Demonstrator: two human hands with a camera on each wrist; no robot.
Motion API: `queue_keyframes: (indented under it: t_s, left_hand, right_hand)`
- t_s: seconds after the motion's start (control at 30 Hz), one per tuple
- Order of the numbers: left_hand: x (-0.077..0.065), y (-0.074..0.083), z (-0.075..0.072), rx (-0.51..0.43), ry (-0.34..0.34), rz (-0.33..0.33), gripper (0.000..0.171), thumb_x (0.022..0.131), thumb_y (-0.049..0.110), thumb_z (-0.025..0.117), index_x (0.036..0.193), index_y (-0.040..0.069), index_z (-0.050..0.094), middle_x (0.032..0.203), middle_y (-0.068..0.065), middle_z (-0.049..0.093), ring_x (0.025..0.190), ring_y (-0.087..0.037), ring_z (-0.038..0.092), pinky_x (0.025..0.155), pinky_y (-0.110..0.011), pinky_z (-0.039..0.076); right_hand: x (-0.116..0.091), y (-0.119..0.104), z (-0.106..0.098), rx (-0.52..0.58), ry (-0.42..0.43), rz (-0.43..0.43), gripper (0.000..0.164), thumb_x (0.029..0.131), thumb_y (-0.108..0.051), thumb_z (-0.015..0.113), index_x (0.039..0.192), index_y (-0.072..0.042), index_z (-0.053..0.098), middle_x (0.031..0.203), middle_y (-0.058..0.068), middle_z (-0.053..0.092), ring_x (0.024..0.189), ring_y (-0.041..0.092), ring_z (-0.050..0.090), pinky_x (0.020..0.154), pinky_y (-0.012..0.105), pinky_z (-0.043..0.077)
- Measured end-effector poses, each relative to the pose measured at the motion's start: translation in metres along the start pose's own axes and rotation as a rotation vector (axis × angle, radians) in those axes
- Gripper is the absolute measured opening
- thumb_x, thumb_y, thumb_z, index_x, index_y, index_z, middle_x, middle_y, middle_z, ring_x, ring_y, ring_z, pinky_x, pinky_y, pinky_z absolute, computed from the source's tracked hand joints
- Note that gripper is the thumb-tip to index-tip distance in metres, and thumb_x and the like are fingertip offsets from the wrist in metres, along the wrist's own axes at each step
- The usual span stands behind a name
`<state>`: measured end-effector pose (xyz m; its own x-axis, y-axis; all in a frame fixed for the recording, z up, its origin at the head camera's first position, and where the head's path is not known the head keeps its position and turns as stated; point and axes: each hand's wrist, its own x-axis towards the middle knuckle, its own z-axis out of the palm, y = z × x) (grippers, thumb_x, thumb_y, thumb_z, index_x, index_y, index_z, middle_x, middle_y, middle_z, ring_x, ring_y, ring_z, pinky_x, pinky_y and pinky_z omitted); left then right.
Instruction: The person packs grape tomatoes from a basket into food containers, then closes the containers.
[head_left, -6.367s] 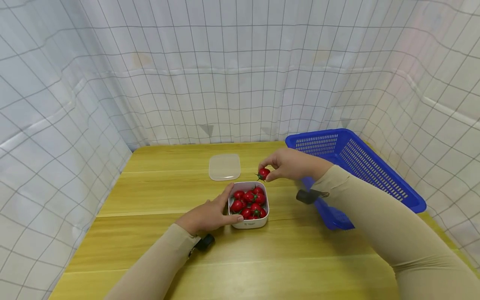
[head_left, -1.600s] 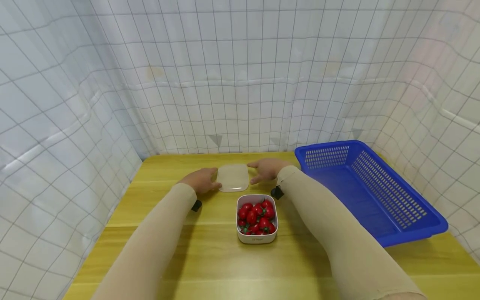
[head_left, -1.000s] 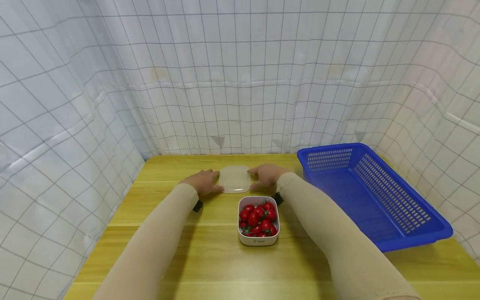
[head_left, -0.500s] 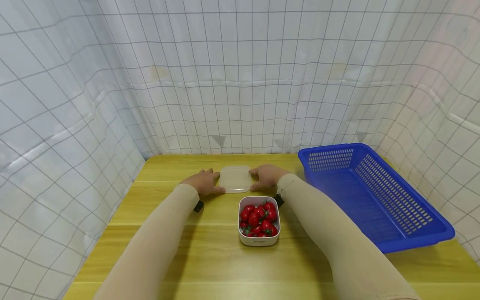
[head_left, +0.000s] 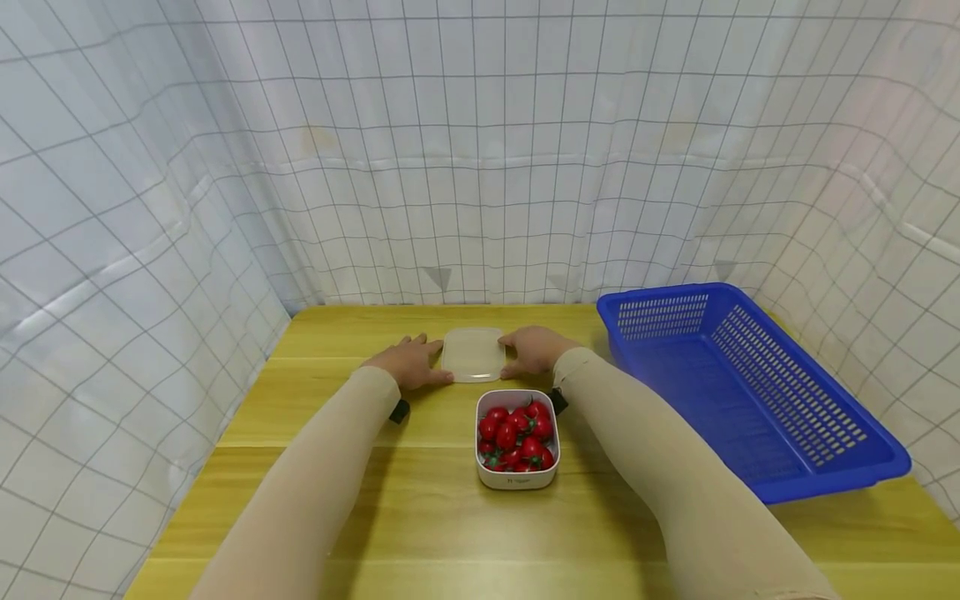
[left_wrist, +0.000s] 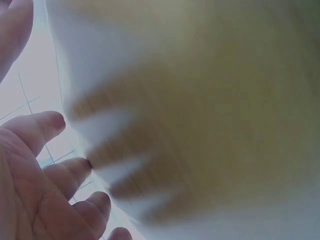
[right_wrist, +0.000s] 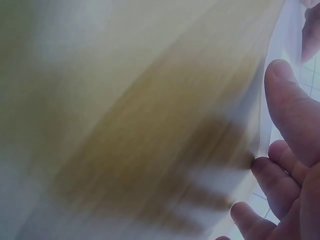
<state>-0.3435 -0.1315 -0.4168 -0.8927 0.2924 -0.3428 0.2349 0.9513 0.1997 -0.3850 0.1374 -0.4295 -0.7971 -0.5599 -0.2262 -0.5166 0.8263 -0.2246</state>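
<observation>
A square, translucent pale lid (head_left: 474,356) lies flat near the back of the table, between the two hands. At its left edge is my left hand (head_left: 407,363), fingers spread and thumb tip by the near left corner. In the left wrist view its fingertips (left_wrist: 82,165) reach down to the tabletop. My right hand (head_left: 536,350) stands at the lid's right edge, thumb and forefinger apart. Its thumb (right_wrist: 290,107) points down in the right wrist view, with other fingertips at the tabletop. Close in front of the lid sits a white square box (head_left: 517,481) holding several red cherry tomatoes (head_left: 507,435).
A large blue plastic basket (head_left: 693,367) with slotted sides takes up the right of the table (head_left: 465,533). White grid-patterned curtains (head_left: 480,167) stand behind and on both sides.
Earlier my right hand pinched a tomato above the box while my left held the box. Both have since moved to the lid's sides, the tomato let go. Over the last second they barely move.
</observation>
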Motion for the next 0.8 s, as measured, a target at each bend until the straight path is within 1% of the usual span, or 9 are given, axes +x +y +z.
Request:
queue_keyframes:
  t_s: [0.1,0.23,0.4,0.53,0.7,0.8]
  left_hand:
    - [0.002,-0.001,0.001,-0.011,0.009,0.023,0.088,0.102,0.063,0.056,0.168,0.012,0.028,0.173,-0.024,0.023,0.160,-0.049,0.018,0.128,-0.064,0.023]
    - [0.006,-0.001,0.002,-0.028,0.037,0.061,0.085,0.103,0.058,0.058,0.166,0.007,0.032,0.170,-0.024,0.031,0.159,-0.046,0.024,0.129,-0.060,0.024]
    - [0.007,-0.001,0.003,-0.096,0.084,0.093,0.076,0.101,0.050,0.068,0.158,0.007,0.045,0.161,-0.020,0.049,0.152,-0.042,0.041,0.127,-0.056,0.032]
    - [0.008,-0.001,0.004,-0.154,0.107,0.107,0.070,0.098,0.045,0.074,0.153,0.007,0.051,0.154,-0.018,0.056,0.147,-0.039,0.049,0.125,-0.054,0.036]
    - [0.011,-0.002,0.005,-0.178,0.111,0.085,0.079,0.096,0.044,0.076,0.156,0.003,0.046,0.156,-0.020,0.054,0.148,-0.040,0.048,0.125,-0.054,0.036]
    - [0.012,-0.003,0.006,-0.193,0.114,0.069,0.087,0.095,0.044,0.078,0.160,0.000,0.040,0.160,-0.022,0.049,0.151,-0.041,0.044,0.126,-0.054,0.034]
  right_hand:
    - [0.000,0.000,0.001,0.008,0.003,0.006,0.076,0.095,-0.049,0.076,0.156,-0.009,0.052,0.154,0.012,0.059,0.144,0.031,0.054,0.125,0.043,0.039]
    - [-0.001,0.000,0.000,0.024,0.016,0.012,0.076,0.095,-0.048,0.077,0.155,-0.009,0.053,0.153,0.012,0.060,0.143,0.031,0.056,0.124,0.043,0.040]
    - [-0.002,-0.001,-0.001,0.023,0.024,0.015,0.074,0.095,-0.047,0.077,0.155,-0.010,0.053,0.154,0.012,0.059,0.144,0.032,0.055,0.125,0.043,0.039]
    - [-0.004,-0.001,-0.002,0.039,0.027,0.018,0.075,0.095,-0.046,0.077,0.156,-0.010,0.052,0.155,0.012,0.058,0.146,0.032,0.053,0.125,0.044,0.038]
    - [-0.005,0.000,-0.002,0.058,0.052,0.012,0.073,0.096,-0.043,0.077,0.156,-0.010,0.053,0.155,0.011,0.058,0.146,0.032,0.053,0.125,0.044,0.038]
    - [-0.004,0.001,-0.002,0.057,0.078,-0.002,0.071,0.095,-0.042,0.078,0.155,-0.011,0.054,0.154,0.012,0.059,0.145,0.033,0.054,0.125,0.044,0.039]
